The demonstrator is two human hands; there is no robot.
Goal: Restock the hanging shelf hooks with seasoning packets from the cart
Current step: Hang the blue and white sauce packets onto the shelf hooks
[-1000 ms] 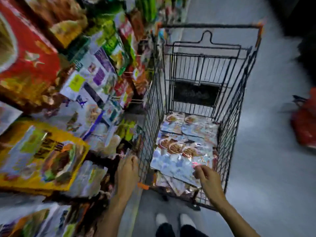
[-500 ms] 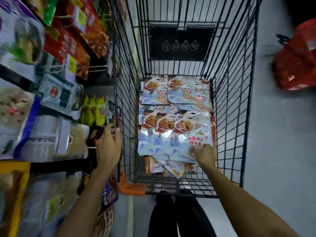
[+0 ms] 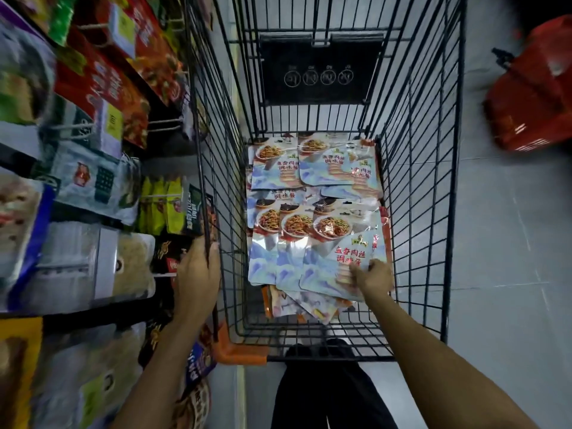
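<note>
Our right hand [image 3: 371, 275] has settled on the top seasoning packet [image 3: 337, 252] lying in the cart [image 3: 414, 212], grip now pinching its near corner, while our left hand [image 3: 198, 267] clasps the cart's side wires, so lifting can begin.

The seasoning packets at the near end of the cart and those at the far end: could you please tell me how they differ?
The near packets fan out as three overlapping ones; the far packets show at least two, side by side. The right hand grips the near packets' corner; the far packets lie untouched. Both lie flat in the cart and share a blue-white design with a pictured dish and red lettering.
</note>
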